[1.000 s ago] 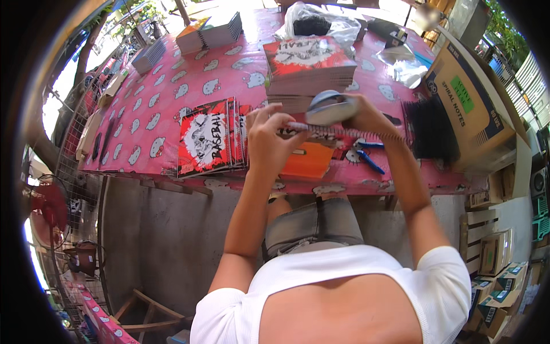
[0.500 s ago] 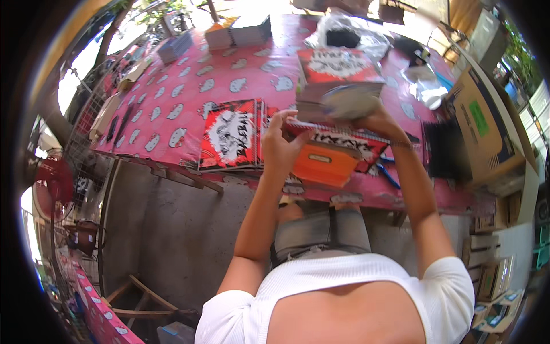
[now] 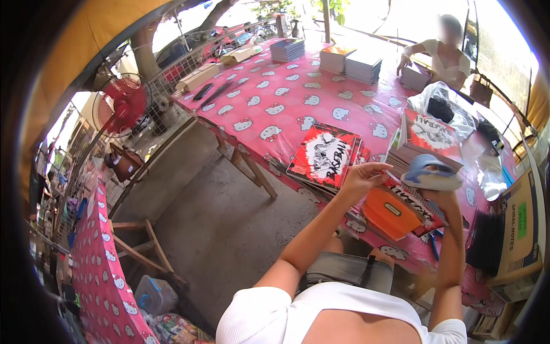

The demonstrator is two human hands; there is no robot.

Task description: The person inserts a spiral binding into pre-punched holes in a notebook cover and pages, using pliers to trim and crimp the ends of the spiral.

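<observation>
My left hand (image 3: 365, 179) pinches the upper left corner of a spiral-bound notebook (image 3: 408, 198) with a red, black and white cover. The notebook stands tilted at the table's near edge, against an orange box-like piece (image 3: 391, 213) with a small plate on its front. In my right hand (image 3: 442, 200) is a rounded blue-and-white object (image 3: 432, 173), held just above the notebook; motion smears it, and its kind is unclear. To the left of my left hand lies a stack of similar notebooks (image 3: 325, 156). Another, taller notebook stack (image 3: 428, 136) rises beyond the blue-and-white object.
A pink patterned cloth covers the table (image 3: 269, 117). Further stacks of books (image 3: 362, 66) stand along its far side, where another person (image 3: 450, 57) sits. Blue-handled pliers (image 3: 435, 245), black spiral coils (image 3: 484, 243) and a cardboard box (image 3: 518, 229) lie at right. A red fan (image 3: 121, 106) stands left.
The view has swung to the left, so the table sits further right and the seated person shows. Both hands keep their holds; the blue-and-white object is still over the notebook.
</observation>
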